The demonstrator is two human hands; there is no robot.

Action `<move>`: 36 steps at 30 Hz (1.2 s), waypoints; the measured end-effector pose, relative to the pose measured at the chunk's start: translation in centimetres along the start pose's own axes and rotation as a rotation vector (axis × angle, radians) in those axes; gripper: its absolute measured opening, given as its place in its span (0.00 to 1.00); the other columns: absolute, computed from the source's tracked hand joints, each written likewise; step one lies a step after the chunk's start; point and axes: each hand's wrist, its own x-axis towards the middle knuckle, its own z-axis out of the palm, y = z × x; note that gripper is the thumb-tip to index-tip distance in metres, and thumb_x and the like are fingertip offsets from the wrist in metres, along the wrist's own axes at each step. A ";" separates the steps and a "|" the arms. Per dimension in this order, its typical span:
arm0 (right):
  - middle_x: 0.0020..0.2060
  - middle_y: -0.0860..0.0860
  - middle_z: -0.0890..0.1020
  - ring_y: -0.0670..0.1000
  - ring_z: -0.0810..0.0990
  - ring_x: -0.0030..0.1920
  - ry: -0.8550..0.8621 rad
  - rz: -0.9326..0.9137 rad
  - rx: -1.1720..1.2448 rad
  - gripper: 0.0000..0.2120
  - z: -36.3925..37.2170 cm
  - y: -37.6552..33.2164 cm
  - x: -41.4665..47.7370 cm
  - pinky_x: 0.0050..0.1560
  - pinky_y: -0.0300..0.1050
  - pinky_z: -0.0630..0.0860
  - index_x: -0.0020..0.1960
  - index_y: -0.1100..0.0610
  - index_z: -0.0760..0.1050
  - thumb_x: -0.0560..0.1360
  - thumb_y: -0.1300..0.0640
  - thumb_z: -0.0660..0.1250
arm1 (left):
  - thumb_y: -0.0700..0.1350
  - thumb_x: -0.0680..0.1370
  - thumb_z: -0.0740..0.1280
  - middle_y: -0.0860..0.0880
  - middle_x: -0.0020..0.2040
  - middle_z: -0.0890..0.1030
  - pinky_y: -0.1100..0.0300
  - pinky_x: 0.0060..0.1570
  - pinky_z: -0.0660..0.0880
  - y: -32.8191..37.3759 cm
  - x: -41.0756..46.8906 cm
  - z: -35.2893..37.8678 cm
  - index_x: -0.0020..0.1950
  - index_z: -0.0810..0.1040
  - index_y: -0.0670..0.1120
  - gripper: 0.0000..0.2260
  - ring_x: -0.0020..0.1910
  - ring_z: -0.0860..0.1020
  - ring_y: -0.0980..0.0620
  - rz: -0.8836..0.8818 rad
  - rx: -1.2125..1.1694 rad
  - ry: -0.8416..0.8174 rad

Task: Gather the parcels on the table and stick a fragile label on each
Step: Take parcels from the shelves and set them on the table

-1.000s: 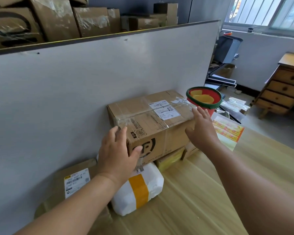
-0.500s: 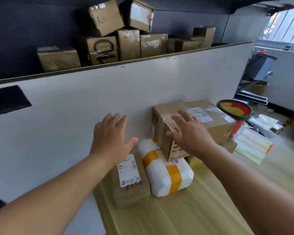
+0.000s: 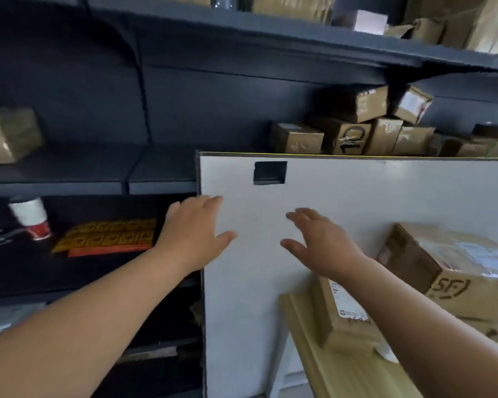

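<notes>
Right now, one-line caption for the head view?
Open left hand reaches toward the orange labels on the dark shelf; open right hand hovers before the white board, beside the parcels.

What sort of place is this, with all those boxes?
Probably a parcel depot or stockroom: taped cardboard boxes piled on dark shelving, a courier-marked parcel on the table, yellow label sheets.

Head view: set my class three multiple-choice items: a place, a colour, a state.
1. Where does the yellow label stack lie? A on the floor; B on the dark shelf; C in a drawer.
2. What colour is the upright panel? A white; B green; C red.
3. How are the left hand and right hand? A both open, empty; B both clenched, empty; C both gripping tools.
Key: B, it sits left of the panel; A, plain white face; A, fingers spread, nothing held.
</notes>
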 end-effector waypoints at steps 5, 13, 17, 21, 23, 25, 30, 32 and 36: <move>0.73 0.49 0.65 0.52 0.67 0.70 0.047 -0.137 0.009 0.28 0.5 -12.8 1.8 0.67 0.48 0.66 0.75 0.50 0.61 0.78 0.41 0.59 | 0.64 0.75 0.62 0.50 0.73 0.66 0.48 0.71 0.59 -10.4 -5.4 -6.4 0.75 0.59 0.50 0.33 0.72 0.63 0.49 -0.101 0.092 0.064; 0.72 0.49 0.67 0.52 0.66 0.70 0.093 -0.315 0.063 0.29 0.0 -28.9 5.3 0.68 0.50 0.67 0.75 0.51 0.61 0.78 0.41 0.60 | 0.65 0.74 0.61 0.50 0.72 0.68 0.48 0.69 0.61 -22.8 -11.7 -14.3 0.75 0.60 0.50 0.34 0.71 0.65 0.48 -0.267 0.208 0.128; 0.73 0.49 0.66 0.53 0.65 0.71 0.113 -0.357 0.059 0.29 -0.6 -33.9 7.7 0.67 0.50 0.68 0.75 0.51 0.60 0.78 0.40 0.59 | 0.66 0.74 0.61 0.50 0.70 0.70 0.48 0.68 0.64 -27.3 -12.4 -17.0 0.74 0.62 0.50 0.33 0.69 0.67 0.48 -0.325 0.228 0.178; 0.73 0.50 0.65 0.53 0.65 0.71 0.133 -0.391 0.082 0.29 -0.7 -37.6 11.1 0.67 0.50 0.68 0.75 0.53 0.60 0.79 0.41 0.59 | 0.65 0.74 0.62 0.49 0.71 0.69 0.48 0.68 0.63 -31.2 -12.1 -18.3 0.74 0.61 0.50 0.33 0.70 0.66 0.47 -0.395 0.220 0.209; 0.73 0.50 0.65 0.53 0.65 0.71 0.141 -0.405 0.109 0.30 -0.2 -39.2 13.2 0.67 0.49 0.67 0.76 0.53 0.60 0.79 0.41 0.59 | 0.65 0.74 0.62 0.48 0.71 0.67 0.48 0.68 0.64 -33.3 -11.5 -18.4 0.75 0.60 0.49 0.34 0.70 0.65 0.47 -0.418 0.213 0.208; 0.73 0.50 0.65 0.52 0.65 0.71 0.145 -0.419 0.132 0.30 0.4 -40.7 15.5 0.67 0.49 0.67 0.76 0.53 0.60 0.79 0.41 0.59 | 0.65 0.74 0.63 0.49 0.72 0.66 0.48 0.67 0.65 -35.5 -10.6 -18.5 0.75 0.59 0.50 0.35 0.70 0.65 0.47 -0.430 0.205 0.217; 0.73 0.51 0.65 0.53 0.66 0.71 0.137 -0.448 0.192 0.30 2.2 -44.5 22.0 0.66 0.48 0.67 0.76 0.53 0.59 0.78 0.41 0.60 | 0.62 0.74 0.64 0.48 0.73 0.63 0.49 0.65 0.66 -40.9 -6.9 -18.4 0.76 0.56 0.49 0.36 0.70 0.64 0.46 -0.466 0.179 0.240; 0.74 0.51 0.64 0.53 0.65 0.71 0.110 -0.449 0.210 0.31 2.6 -45.8 24.7 0.67 0.48 0.67 0.76 0.53 0.58 0.78 0.41 0.60 | 0.62 0.74 0.65 0.48 0.73 0.63 0.49 0.65 0.67 -43.2 -4.8 -18.4 0.76 0.56 0.49 0.36 0.70 0.65 0.45 -0.477 0.159 0.229; 0.73 0.53 0.65 0.54 0.66 0.70 0.098 -0.442 0.215 0.30 2.4 -48.2 30.1 0.65 0.47 0.67 0.76 0.53 0.58 0.79 0.42 0.60 | 0.62 0.73 0.67 0.46 0.75 0.61 0.49 0.67 0.67 -48.2 -0.6 -18.5 0.77 0.54 0.49 0.39 0.71 0.64 0.45 -0.520 0.090 0.241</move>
